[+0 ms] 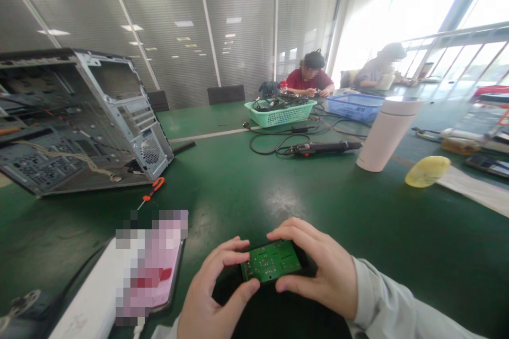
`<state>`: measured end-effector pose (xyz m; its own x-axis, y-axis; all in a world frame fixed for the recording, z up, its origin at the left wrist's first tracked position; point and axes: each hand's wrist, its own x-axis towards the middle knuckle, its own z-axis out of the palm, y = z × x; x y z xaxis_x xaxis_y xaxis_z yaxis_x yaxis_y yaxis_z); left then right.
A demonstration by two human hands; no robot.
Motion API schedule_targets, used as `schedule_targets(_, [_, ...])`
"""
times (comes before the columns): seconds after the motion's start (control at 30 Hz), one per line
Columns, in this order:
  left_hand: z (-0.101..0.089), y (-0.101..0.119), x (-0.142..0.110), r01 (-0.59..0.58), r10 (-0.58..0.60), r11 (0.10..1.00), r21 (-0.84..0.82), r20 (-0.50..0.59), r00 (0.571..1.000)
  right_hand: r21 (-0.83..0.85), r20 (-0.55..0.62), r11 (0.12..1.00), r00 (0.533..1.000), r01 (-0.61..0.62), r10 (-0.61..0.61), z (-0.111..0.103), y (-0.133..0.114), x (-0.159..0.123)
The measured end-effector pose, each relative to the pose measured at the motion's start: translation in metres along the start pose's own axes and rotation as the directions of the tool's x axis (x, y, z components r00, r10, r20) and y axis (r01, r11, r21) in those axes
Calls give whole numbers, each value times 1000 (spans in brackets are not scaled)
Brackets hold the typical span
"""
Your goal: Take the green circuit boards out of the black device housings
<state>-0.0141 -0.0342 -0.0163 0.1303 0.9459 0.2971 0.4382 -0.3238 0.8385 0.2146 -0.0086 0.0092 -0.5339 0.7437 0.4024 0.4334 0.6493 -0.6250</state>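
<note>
A small green circuit board (272, 260) is held low over the near edge of the green table, its face with solder points turned up toward me. My left hand (222, 283) pinches its left end, thumb on the near edge and fingers on the far edge. Around the right end curls my right hand (318, 262), with the thumb at the near edge and the index finger at the far corner. A dark rim shows beneath the board; what it belongs to is hidden by my hands.
An open computer case (119, 111) stands at left, near a phone (159, 270) and a white box (99, 286). Ahead lie a black electric screwdriver (326, 148), a green basket (280, 115) and a blue basket (353, 107). A pink tumbler (385, 135) stands right. Two people sit farther back.
</note>
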Motion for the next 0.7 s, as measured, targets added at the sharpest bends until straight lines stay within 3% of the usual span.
schedule_targets(0.37, [-5,8,0,-285,299,936,206,-38,953,-58,-63,994,993,93,-96,3,5,0])
schedule_targets(0.6, [-2,13,2,-404,453,770,494,24,891,-137,-90,973,976,185,-199,6,-1,2])
schedule_targets(0.7, [-3,14,2,-426,472,734,529,54,880,-154,-76,967,973,204,-218,6,-3,3])
